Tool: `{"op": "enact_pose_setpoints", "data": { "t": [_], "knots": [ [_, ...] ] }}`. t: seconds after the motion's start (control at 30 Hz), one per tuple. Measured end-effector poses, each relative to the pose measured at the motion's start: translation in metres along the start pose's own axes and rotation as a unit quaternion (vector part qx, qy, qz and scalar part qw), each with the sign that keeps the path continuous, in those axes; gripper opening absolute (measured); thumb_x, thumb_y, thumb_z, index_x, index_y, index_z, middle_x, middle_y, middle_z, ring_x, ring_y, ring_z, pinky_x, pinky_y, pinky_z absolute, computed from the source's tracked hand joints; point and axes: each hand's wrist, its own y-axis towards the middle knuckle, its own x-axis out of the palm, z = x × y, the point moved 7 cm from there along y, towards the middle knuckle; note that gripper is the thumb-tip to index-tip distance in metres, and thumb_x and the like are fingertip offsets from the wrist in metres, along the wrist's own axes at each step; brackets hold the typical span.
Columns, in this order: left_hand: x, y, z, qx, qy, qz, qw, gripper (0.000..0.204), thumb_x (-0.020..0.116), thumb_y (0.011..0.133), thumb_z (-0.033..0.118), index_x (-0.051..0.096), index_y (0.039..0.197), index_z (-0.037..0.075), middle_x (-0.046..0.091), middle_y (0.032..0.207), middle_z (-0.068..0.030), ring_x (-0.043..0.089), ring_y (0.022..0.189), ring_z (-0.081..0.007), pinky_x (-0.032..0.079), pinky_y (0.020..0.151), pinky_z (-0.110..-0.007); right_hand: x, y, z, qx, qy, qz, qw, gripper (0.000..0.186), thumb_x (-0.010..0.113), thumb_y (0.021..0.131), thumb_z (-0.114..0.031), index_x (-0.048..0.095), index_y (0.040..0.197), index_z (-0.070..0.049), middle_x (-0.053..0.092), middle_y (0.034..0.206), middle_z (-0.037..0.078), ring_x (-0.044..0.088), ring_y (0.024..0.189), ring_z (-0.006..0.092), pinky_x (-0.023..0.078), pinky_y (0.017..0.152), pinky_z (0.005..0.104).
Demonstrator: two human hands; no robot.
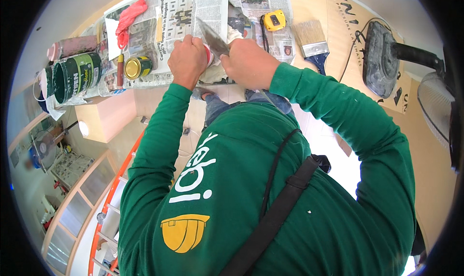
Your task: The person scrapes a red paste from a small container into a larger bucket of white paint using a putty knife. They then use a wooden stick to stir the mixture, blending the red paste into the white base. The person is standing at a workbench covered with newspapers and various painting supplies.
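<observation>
My right hand (251, 61) is closed around the handle end of a putty knife (212, 36), its grey blade pointing up and left over the newspaper (210, 10). My left hand (188, 58) is closed at the side of a small red-and-white object (209, 56), mostly hidden behind the fingers, so its kind does not show. The blade passes just above that object; whether they touch I cannot tell. Left of my left hand stands a small can with a gold lid (137, 67). A crumpled pale cloth (233, 35) lies partly behind the blade.
A dark green paint bucket (77, 77), a pinkish paint roller (72, 48), a brown-handled tool (120, 70) and a red cloth (129, 17) lie left. Rightward are a yellow tape measure (274, 20), a wide paintbrush (312, 43) and a fan (382, 58). An orange ladder (103, 213) stands lower left.
</observation>
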Motion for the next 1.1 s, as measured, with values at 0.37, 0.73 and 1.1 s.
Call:
{"op": "enact_pose_setpoints", "data": {
  "t": [0.37, 0.73, 1.1],
  "knots": [
    [-0.011, -0.016, 0.002, 0.054, -0.05, 0.033, 0.997, 0.036, 0.046, 0.103, 0.034, 0.07, 0.103, 0.006, 0.068, 0.102, -0.0251, 0.068, 0.09, -0.0482, 0.053, 0.081, -0.059, 0.052, 0.025, 0.025, 0.076, -0.086, 0.069, 0.991, 0.019, 0.061, 0.087, -0.008, 0.073, 0.089, 0.006, 0.072, 0.087, 0.03, 0.074, 0.083, 0.0464, 0.06, 0.078, 0.0538],
    [-0.001, -0.006, -0.025, 0.002, -0.157, 0.02, 0.987, 0.043, 0.055, 0.103, 0.04, 0.065, 0.125, 0.005, 0.065, 0.121, -0.026, 0.065, 0.105, -0.0462, 0.052, 0.09, -0.055, 0.013, -0.031, 0.074, 0.221, 0.348, 0.159, 0.897, 0.047, 0.066, 0.1, -0.038, 0.071, 0.101, 0.008, 0.075, 0.077, 0.015, 0.068, 0.055, 0.0183, 0.053, 0.052, 0.0323],
    [-0.029, -0.028, -0.021, 0.145, -0.317, -0.084, 0.933, 0.083, 0.087, 0.084, 0.021, 0.044, 0.151, -0.001, 0.054, 0.14, -0.0217, 0.06, 0.125, -0.0322, 0.05, 0.106, -0.041, 0.027, -0.051, 0.076, 0.156, 0.527, 0.178, 0.816, 0.041, 0.064, 0.103, -0.023, 0.052, 0.13, 0.005, 0.07, 0.105, 0.014, 0.067, 0.058, 0.0178, 0.051, 0.043, 0.0288]
  ]
}}
